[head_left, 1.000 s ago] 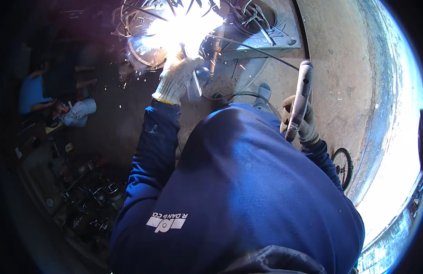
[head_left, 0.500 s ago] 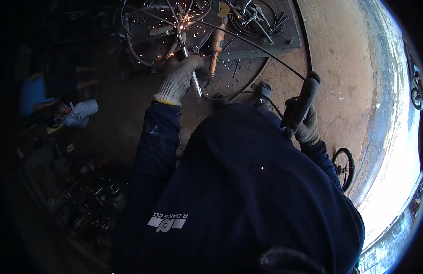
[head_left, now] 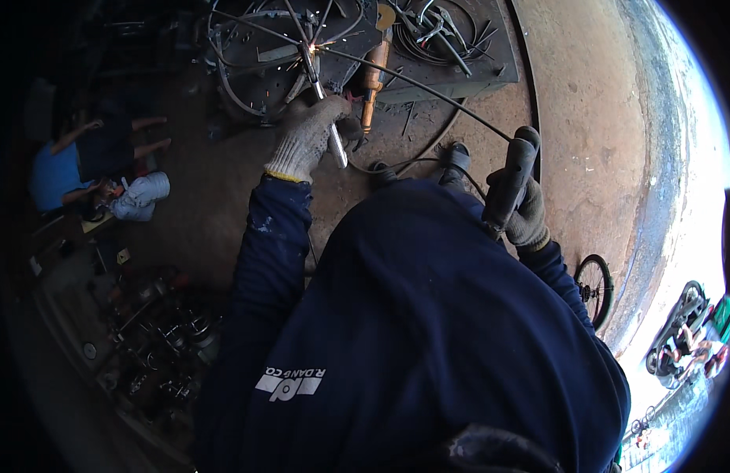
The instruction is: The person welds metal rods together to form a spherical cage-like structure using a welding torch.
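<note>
My left hand [head_left: 302, 138], in a pale knitted glove, is closed round silver pliers [head_left: 338, 150] whose far end reaches the frame. Thin rods meet there in a round metal frame [head_left: 239, 93] on the dark work table. In my gloved right hand [head_left: 529, 217] is a dark welding electrode holder [head_left: 510, 177]. A long thin welding rod [head_left: 416, 83] runs from it to the joint where the rods meet. A small bright glow and a few sparks show at that joint, beside the tip of the pliers. The pliers' jaws are too small to make out.
An orange angle grinder [head_left: 373, 79] lies right of the frame. Coiled cable and a metal clamp [head_left: 440, 31] rest on the table's far right [head_left: 499, 63]. A cable crosses the floor near my feet. A person in blue [head_left: 57, 173] sits at left; a bicycle wheel [head_left: 594, 292] is at right.
The shower of sparks has shrunk to a few near the joint. My right hand and the electrode holder have shifted slightly left. The seated person's arm has moved. A motorcycle has appeared at far right.
</note>
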The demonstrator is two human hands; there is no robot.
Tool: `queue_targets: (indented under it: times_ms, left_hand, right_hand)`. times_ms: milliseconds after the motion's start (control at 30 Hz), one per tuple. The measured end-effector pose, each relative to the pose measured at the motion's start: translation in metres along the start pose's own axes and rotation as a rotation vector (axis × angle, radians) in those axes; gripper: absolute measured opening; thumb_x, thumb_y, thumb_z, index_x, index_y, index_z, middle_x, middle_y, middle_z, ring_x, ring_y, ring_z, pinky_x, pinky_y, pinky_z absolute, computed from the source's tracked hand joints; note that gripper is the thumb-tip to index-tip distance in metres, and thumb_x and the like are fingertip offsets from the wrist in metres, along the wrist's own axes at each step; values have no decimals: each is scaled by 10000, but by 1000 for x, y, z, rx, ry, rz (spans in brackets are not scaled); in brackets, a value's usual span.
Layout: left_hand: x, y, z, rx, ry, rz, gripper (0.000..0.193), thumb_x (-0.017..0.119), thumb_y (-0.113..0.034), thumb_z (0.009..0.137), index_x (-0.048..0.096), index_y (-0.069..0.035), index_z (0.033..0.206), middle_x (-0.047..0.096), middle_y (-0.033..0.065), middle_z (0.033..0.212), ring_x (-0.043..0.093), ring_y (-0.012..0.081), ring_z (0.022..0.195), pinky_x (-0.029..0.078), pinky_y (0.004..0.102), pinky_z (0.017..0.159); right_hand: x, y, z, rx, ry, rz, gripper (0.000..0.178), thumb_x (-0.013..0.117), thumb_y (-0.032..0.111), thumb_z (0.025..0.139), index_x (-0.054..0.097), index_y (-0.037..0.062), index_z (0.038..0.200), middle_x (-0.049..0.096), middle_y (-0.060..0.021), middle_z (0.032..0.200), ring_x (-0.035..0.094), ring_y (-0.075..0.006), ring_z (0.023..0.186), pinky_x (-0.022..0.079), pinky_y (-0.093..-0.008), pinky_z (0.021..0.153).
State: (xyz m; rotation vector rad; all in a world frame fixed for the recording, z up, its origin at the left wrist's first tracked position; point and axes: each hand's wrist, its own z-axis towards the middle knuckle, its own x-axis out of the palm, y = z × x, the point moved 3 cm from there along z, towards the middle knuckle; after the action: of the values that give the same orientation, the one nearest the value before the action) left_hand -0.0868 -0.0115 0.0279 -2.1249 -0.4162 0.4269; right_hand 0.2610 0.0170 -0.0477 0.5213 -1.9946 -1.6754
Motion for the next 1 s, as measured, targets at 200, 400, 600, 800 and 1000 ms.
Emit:
queue_targets:
  times_ms: [200, 400, 600, 800, 1000]
  left_hand:
    - [-4, 4, 5, -15, 7, 30, 234, 691, -136, 796, 634, 27, 955, 649, 88, 784, 670, 175, 655, 571, 292, 606]
    - [-6, 1, 3, 70, 15, 104, 234, 705, -101, 831, 618, 9, 1018, 650, 75, 833, 659, 154, 707, 586, 289, 690]
    - [-4, 2, 2, 156, -1, 70, 287, 702, -288, 849, 672, -42, 994, 644, 33, 802, 587, 127, 609, 516, 300, 590]
    - [-21, 31, 22, 69, 12, 62, 235, 712, -257, 816, 689, -42, 907, 632, 7, 835, 595, 108, 766, 476, 270, 706]
    - [-8, 15, 11, -7, -32, -6, 237, 729, -175, 746, 639, -5, 884, 649, 55, 776, 651, 161, 645, 538, 299, 585]
  right_hand:
    - [-1, -12, -2, 40, 30, 65, 446, 798, 201, 781, 577, 1, 1113, 639, -30, 816, 615, -112, 696, 509, -258, 652]
    - [0, -10, -1, 17, 35, 47, 476, 813, 218, 781, 564, -5, 1120, 628, -35, 773, 629, -133, 652, 524, -270, 611]
    - [0, -4, -3, 36, -47, 186, 452, 816, 232, 770, 604, 14, 1105, 658, -15, 849, 628, -102, 779, 509, -264, 719]
    - [-12, -15, -4, 35, -66, 93, 450, 812, 197, 774, 614, 25, 1139, 672, -20, 956, 631, -99, 838, 506, -255, 761]
    - [-13, -18, -3, 32, -89, 173, 458, 816, 188, 779, 607, 28, 1154, 666, -18, 971, 627, -93, 854, 508, -259, 766]
